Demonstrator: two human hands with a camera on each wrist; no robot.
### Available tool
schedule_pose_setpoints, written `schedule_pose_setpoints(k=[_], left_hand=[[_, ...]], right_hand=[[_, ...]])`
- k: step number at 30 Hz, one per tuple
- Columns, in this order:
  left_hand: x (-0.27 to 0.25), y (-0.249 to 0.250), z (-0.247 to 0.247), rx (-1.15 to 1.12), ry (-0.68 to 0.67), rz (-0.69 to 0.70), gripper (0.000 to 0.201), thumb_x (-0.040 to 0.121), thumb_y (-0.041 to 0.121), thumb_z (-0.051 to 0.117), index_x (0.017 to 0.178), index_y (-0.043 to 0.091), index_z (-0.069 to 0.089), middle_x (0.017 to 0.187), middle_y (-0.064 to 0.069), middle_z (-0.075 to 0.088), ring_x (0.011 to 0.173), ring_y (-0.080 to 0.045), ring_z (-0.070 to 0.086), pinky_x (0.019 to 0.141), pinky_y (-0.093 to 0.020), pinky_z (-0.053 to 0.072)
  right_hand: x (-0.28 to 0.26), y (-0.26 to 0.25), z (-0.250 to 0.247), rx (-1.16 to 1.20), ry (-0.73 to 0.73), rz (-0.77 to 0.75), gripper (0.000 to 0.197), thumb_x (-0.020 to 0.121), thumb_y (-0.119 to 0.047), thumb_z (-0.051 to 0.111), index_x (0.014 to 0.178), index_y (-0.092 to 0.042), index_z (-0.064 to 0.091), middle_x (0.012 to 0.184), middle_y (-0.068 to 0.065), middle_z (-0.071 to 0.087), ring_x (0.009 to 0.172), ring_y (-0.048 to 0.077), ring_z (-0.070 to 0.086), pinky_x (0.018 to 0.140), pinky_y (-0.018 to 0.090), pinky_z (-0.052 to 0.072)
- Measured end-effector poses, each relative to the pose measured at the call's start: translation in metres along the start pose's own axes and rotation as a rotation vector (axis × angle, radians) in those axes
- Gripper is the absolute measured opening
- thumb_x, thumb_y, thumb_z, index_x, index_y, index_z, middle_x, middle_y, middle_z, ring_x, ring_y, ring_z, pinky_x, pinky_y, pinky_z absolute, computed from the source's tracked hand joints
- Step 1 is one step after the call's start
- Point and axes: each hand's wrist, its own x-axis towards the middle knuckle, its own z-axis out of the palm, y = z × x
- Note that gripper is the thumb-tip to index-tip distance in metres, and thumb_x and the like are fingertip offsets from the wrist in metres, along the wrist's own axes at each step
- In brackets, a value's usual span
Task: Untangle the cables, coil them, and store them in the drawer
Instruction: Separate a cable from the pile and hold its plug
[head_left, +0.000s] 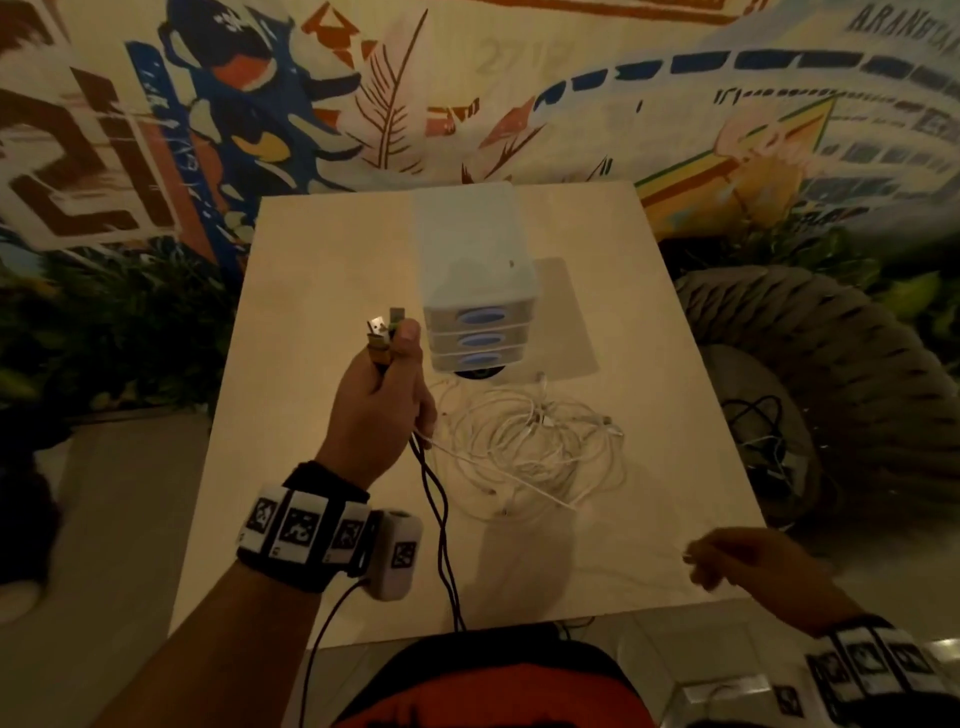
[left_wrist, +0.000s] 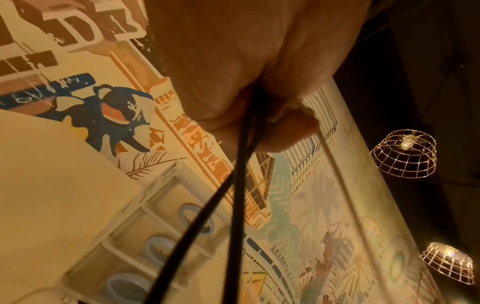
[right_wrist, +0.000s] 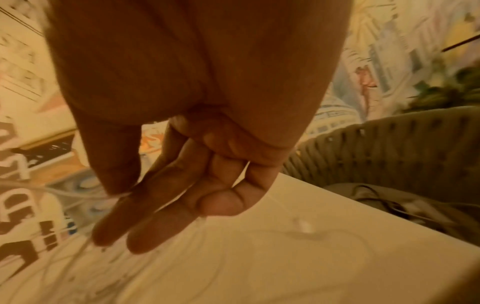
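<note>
left of centre in the head view, the left hand (head_left: 376, 410) grips the dark cable (head_left: 439, 525) by its plugs, both strands hanging to the table's (head_left: 322, 270) near edge. centre: white cables (head_left: 530, 447) tangled below the shut drawer unit (head_left: 475, 317). lower right, the right hand (head_left: 748, 564) pinches a thin white strand, blurred.

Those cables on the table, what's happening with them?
A person is sorting them out. The left hand grips a dark cable by its plug ends, held up, with both strands hanging toward the lap. The right hand pinches a thin white strand near the table edge. The white cables lie tangled before the drawer box, its drawers closed.
</note>
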Motion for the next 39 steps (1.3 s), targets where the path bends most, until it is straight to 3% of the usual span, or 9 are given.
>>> schedule_pose_setpoints(k=[4,11,14,18,23,25,28,34,39], left_hand=[[-0.001,0.0,0.003,-0.052,0.015,-0.002,0.056,0.106,0.039,0.036,0.061,0.008,0.039,0.047,-0.011,0.03,0.036,-0.033,0.054,0.041,-0.033,0.048],[0.003,0.002,0.003,-0.09,0.066,-0.017,0.048,0.109,0.035,0.033,0.065,0.016,0.036,0.057,-0.014,0.022,0.029,-0.02,0.029,0.033,-0.021,0.031],[0.003,0.004,0.001,-0.108,0.067,-0.015,0.047,0.11,0.033,0.032,0.065,0.017,0.035,0.059,-0.016,0.019,0.029,-0.018,0.026,0.033,-0.019,0.028],[0.001,0.009,0.003,-0.12,0.085,-0.008,0.047,0.11,0.031,0.032,0.066,0.016,0.03,0.057,-0.014,0.02,0.03,-0.016,0.024,0.033,-0.017,0.027],[0.0,0.011,-0.005,-0.126,0.102,-0.003,0.045,0.111,0.032,0.033,0.068,0.017,0.038,0.054,0.0,0.03,0.032,-0.013,0.025,0.033,-0.017,0.025],[0.0,0.01,-0.008,-0.138,0.1,-0.014,0.044,0.11,0.034,0.034,0.07,0.018,0.038,0.056,-0.004,0.028,0.034,-0.014,0.024,0.034,-0.017,0.024],[-0.002,0.01,-0.01,-0.154,0.083,-0.034,0.042,0.105,0.042,0.04,0.07,0.018,0.035,0.059,-0.013,0.022,0.035,-0.014,0.024,0.035,-0.017,0.022],[-0.001,0.007,-0.008,-0.1,0.053,-0.027,0.046,0.109,0.034,0.037,0.07,0.014,0.024,0.052,0.0,0.027,0.037,-0.011,0.024,0.037,-0.019,0.022],[0.002,0.008,-0.004,-0.06,0.032,-0.022,0.045,0.109,0.034,0.038,0.067,0.02,0.03,0.05,0.011,0.028,0.039,-0.007,0.024,0.038,-0.022,0.02]], right_hand=[[-0.02,0.026,0.013,-0.015,-0.063,0.127,0.058,0.075,-0.073,0.067,0.074,-0.015,0.075,0.07,0.004,0.074,0.067,0.019,0.07,0.07,0.023,0.054],[-0.026,0.075,0.039,-0.127,-0.059,0.307,0.034,0.091,-0.049,0.066,0.07,-0.023,0.074,0.069,-0.002,0.073,0.061,0.006,0.068,0.062,0.015,0.051],[-0.027,0.111,0.052,-0.2,-0.085,0.425,0.023,0.092,-0.046,0.067,0.075,-0.034,0.076,0.076,-0.008,0.075,0.074,0.002,0.07,0.065,0.01,0.047],[-0.025,0.153,0.089,-0.382,-0.231,0.564,0.026,0.094,-0.061,0.053,0.073,-0.046,0.052,0.099,-0.017,0.063,0.105,0.002,0.065,0.076,0.006,0.045],[-0.023,0.208,0.11,-0.132,-0.16,0.657,0.02,0.092,-0.008,0.069,0.079,-0.022,0.074,0.094,0.012,0.077,0.079,0.019,0.067,0.098,0.047,0.054],[-0.027,0.177,0.1,-0.046,-0.157,0.577,0.021,0.095,0.004,0.06,0.086,-0.004,0.078,0.084,0.018,0.077,0.079,0.033,0.068,0.089,0.051,0.056],[-0.031,0.104,0.073,0.077,-0.065,0.395,0.02,0.097,0.001,0.059,0.104,-0.005,0.076,0.085,0.01,0.079,0.065,0.025,0.07,0.059,0.026,0.055],[-0.047,-0.02,0.0,0.045,-0.036,-0.038,0.029,0.101,-0.006,0.052,0.103,-0.026,0.072,0.092,0.0,0.074,0.055,0.022,0.062,0.056,0.025,0.054],[-0.051,-0.064,-0.048,0.136,0.343,-0.217,0.032,0.103,-0.008,0.044,0.112,-0.033,0.062,0.092,0.003,0.065,0.061,0.014,0.059,0.05,0.015,0.049]])
